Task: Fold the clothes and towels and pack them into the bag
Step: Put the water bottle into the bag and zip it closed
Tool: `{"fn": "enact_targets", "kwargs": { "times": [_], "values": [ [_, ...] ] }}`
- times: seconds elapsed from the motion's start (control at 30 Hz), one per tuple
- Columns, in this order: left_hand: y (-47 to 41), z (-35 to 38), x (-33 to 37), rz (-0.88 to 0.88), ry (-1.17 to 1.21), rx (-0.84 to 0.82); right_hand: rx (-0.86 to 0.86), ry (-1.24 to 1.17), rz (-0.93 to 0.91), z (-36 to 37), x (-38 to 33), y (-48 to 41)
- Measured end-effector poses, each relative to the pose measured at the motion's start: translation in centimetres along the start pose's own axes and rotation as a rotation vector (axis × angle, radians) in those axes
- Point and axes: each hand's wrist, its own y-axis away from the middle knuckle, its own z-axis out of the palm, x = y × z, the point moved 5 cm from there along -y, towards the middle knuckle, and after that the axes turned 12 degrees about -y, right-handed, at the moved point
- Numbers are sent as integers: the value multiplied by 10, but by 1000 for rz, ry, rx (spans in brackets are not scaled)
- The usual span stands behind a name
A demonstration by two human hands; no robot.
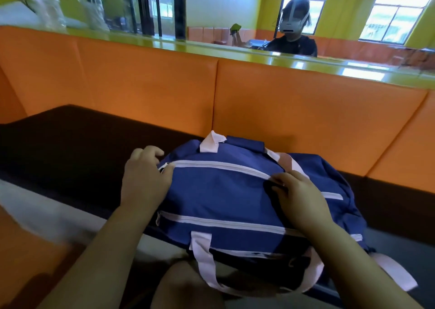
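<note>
On the dark bench: blue bag [226, 191], top zipper [219, 165] mostly closed.
Left hand [146, 174]: fingers pinching the zipper's end.
Right hand [299, 200]: fingers pinching the zipper pull.

My left hand [144, 179] and right hand [300, 200] are bare, with no gloves, rings or watch on them. My forearms are bare too, with no sleeve reaching as far as the view shows. My fingers [150, 152] are short, with plain trimmed nails.
</note>
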Motion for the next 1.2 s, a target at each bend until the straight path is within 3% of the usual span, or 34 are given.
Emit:
{"fn": "enact_targets", "kwargs": {
  "times": [0.23,0.37,0.47,0.7,0.93,1.2],
  "values": [
    [61,7,63,340,245,64,169,-79,-150,-27,9,54],
    [109,32,89,392,295,-43,238,7,-101,-36,20,98],
    [143,49,107,478,187,-115,241,63,16,-35,37,125],
    [190,91,138,723,-173,-207,187,-62,225,-37,76,135],
    [185,110,162,602,-377,-131,116,-85,228,-40,85,115],
    [171,132,183,445,-430,-64,-1,-216,273,-32,96,94]
  ]
}}
